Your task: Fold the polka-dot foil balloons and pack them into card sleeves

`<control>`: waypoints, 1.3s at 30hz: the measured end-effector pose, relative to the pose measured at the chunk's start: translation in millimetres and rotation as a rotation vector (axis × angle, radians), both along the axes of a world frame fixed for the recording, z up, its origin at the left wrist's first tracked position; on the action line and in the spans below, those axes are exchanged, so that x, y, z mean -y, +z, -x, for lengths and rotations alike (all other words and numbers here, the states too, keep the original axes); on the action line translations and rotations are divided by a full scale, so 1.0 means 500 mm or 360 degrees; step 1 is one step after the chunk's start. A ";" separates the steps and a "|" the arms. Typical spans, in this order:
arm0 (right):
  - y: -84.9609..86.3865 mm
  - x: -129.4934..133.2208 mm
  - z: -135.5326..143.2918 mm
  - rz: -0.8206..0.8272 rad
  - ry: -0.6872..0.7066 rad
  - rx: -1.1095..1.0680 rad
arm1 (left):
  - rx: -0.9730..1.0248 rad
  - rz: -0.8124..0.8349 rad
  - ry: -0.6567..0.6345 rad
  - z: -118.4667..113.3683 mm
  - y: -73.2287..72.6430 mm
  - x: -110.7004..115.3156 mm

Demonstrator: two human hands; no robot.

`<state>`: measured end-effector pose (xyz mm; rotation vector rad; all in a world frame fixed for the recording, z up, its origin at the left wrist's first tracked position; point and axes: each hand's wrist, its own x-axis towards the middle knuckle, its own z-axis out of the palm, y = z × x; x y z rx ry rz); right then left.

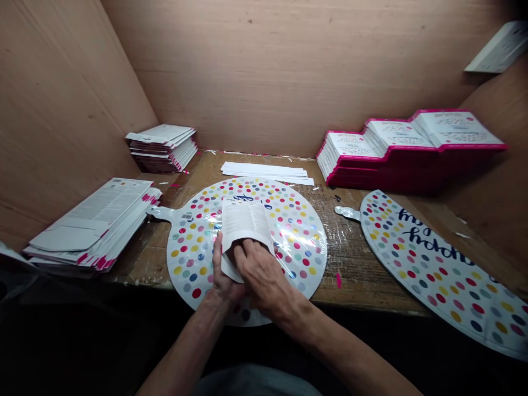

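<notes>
A white printed paper envelope (246, 221) is held over a round white foil balloon (305, 231) with coloured dots, which lies flat with its tail pointing left. My left hand (225, 280) grips the envelope at its lower left side, thumb along the edge. My right hand (262, 269) reaches into the envelope's open near end. Its fingertips are hidden inside, and whether they hold anything does not show.
Stacked printed envelopes (94, 212) stand at the left, with another pile (163, 144) behind. White strips (266, 171) lie at the back. Pink-edged stacks (398, 135) stand at the back right. A second dotted balloon (437, 275) hangs over the right front edge.
</notes>
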<state>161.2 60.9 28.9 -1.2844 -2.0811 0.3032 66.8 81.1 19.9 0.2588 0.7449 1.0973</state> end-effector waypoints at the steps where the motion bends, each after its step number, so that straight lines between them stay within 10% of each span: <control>1: -0.001 0.011 -0.014 -0.0073 0.0146 0.0160 | -0.0279 -0.0007 -0.0089 0.025 0.001 -0.004; 4: -0.026 0.049 -0.060 -0.0207 0.0401 0.0235 | -0.1539 -0.0113 -0.0376 0.090 0.014 -0.019; 7: -0.057 0.077 -0.090 -0.0204 0.0459 0.0123 | -0.2485 -0.0718 -0.0034 0.084 0.028 -0.047; 10: -0.070 0.093 -0.114 -0.0255 0.0532 0.0010 | -0.2318 -0.1646 -0.0110 0.017 0.008 -0.078; 13: -0.071 0.100 -0.152 -0.0414 0.0289 -0.0088 | -0.2167 -0.2010 -0.0529 -0.046 -0.045 -0.091; 17: -0.078 0.092 -0.198 -0.0419 -0.0138 0.0104 | -0.2178 -0.1961 -0.0676 -0.067 -0.094 -0.088; 28: -0.076 0.064 -0.199 -0.0449 0.0331 0.0687 | -0.2065 -0.1872 -0.0671 -0.064 -0.091 -0.095; 39: -0.076 0.028 -0.168 -0.0355 0.0208 0.0889 | -0.2041 -0.2018 -0.0772 -0.082 -0.104 -0.122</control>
